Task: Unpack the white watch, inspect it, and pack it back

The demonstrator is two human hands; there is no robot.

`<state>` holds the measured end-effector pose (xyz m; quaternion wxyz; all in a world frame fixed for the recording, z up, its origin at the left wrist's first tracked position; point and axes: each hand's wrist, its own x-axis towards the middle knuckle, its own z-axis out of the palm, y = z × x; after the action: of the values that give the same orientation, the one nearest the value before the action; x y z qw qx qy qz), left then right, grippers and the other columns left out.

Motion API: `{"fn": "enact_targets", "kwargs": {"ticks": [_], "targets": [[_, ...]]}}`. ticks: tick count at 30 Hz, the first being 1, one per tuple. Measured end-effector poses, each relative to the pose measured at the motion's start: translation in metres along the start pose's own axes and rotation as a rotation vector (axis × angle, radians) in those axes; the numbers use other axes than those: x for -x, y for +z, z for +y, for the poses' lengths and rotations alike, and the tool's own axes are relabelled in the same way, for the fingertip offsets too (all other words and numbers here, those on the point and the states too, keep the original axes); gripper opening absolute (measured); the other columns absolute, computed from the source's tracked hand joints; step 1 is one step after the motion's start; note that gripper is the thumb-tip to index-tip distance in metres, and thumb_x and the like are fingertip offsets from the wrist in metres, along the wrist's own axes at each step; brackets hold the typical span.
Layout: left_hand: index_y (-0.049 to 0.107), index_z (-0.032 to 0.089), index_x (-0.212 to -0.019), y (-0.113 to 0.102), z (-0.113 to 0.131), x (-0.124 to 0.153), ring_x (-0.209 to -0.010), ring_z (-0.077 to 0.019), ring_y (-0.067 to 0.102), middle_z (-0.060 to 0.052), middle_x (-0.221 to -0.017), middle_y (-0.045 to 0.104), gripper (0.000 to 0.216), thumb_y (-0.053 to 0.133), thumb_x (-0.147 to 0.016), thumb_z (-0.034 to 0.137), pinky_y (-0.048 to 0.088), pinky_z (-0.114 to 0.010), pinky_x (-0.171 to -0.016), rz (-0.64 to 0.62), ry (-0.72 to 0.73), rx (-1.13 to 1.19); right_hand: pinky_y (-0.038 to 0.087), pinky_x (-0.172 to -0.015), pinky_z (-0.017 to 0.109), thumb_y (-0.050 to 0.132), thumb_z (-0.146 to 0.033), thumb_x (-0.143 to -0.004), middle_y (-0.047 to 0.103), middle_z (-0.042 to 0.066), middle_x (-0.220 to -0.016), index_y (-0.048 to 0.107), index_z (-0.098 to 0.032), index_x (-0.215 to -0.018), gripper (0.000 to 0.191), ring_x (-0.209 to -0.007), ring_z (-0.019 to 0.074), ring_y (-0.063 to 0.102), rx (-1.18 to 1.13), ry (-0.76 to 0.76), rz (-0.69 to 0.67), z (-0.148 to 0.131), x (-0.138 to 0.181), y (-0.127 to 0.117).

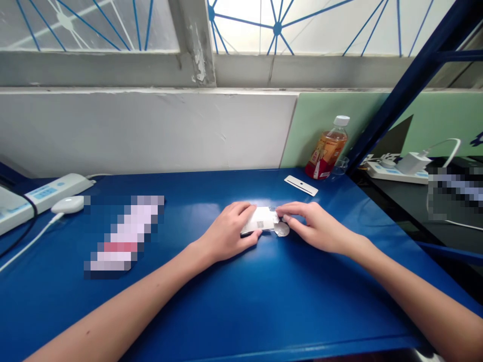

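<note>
Hands meet at mid-table: the left hand (228, 231) pinches a small white device (260, 220). The right hand (315, 226) fingertips press a clear film tab (281, 229) beside it on the blue table (264, 301).

Left hand (226, 232), right hand (319, 229) on white packet (260, 219)

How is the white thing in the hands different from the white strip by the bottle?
The white packet is held by the left hand and right hand; the white strip lies untouched near the bottle. The packet looks wider and shows a small grey square; the strip is long, narrow, with a dark dot. Both are white and flat, on the blue table.
</note>
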<state>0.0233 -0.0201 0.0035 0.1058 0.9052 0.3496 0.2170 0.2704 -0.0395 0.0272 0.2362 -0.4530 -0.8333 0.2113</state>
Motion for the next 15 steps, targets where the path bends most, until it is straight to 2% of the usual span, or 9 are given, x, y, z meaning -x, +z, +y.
{"fn": "enact_targets", "kwargs": {"ticks": [4, 7, 9, 12, 15], "targets": [[0.055, 0.011, -0.127, 0.001, -0.001, 0.001, -0.118, -0.0308, 0.054, -0.018, -0.126, 0.058, 0.042, 0.054, -0.093, 0.036, 0.047, -0.046, -0.101, -0.003, 0.012, -0.021, 0.052, -0.100, 0.043, 0.045, -0.023, -0.094, 0.064, 0.013, -0.133, 0.048, -0.015, -0.143, 0.049, -0.120, 0.0269, 0.063, -0.190, 0.082, -0.038, -0.002, 0.005, 0.014], [0.053, 0.010, -0.129, 0.003, -0.002, 0.001, -0.123, -0.0326, 0.052, -0.020, -0.131, 0.056, 0.043, 0.049, -0.096, 0.038, 0.045, -0.048, -0.103, -0.025, 0.022, -0.050, 0.046, -0.107, 0.045, 0.047, -0.025, -0.093, 0.059, 0.014, -0.139, 0.039, -0.013, -0.148, 0.057, -0.128, 0.0268, 0.057, -0.285, 0.120, -0.051, 0.000, 0.006, 0.021], [0.050, 0.010, -0.133, 0.004, -0.003, 0.001, -0.130, -0.0339, 0.047, -0.021, -0.136, 0.054, 0.046, 0.045, -0.099, 0.040, 0.041, -0.050, -0.107, -0.055, 0.027, -0.068, 0.046, -0.107, 0.046, 0.048, -0.025, -0.092, 0.059, 0.015, -0.138, 0.041, -0.013, -0.147, 0.057, -0.128, 0.0276, 0.057, -0.321, 0.143, -0.049, 0.001, 0.004, 0.021], [0.042, 0.008, -0.142, 0.004, -0.002, 0.001, -0.142, -0.0338, 0.035, -0.020, -0.145, 0.048, 0.053, 0.041, -0.101, 0.041, 0.031, -0.052, -0.114, -0.134, 0.015, -0.099, 0.052, -0.100, 0.044, 0.050, -0.027, -0.091, 0.063, 0.014, -0.134, 0.053, -0.014, -0.138, 0.049, -0.120, 0.0283, 0.063, -0.311, 0.148, -0.028, 0.000, 0.001, 0.013], [0.032, 0.008, -0.150, 0.002, -0.002, 0.000, -0.148, -0.0330, 0.023, -0.018, -0.154, 0.037, 0.059, 0.037, -0.102, 0.044, 0.024, -0.051, -0.118, -0.224, -0.009, -0.127, 0.056, -0.088, 0.042, 0.050, -0.028, -0.092, 0.074, 0.011, -0.113, 0.066, -0.017, -0.123, 0.037, -0.104, 0.0288, 0.071, -0.071, 0.159, 0.084, 0.000, -0.001, 0.002]]}}
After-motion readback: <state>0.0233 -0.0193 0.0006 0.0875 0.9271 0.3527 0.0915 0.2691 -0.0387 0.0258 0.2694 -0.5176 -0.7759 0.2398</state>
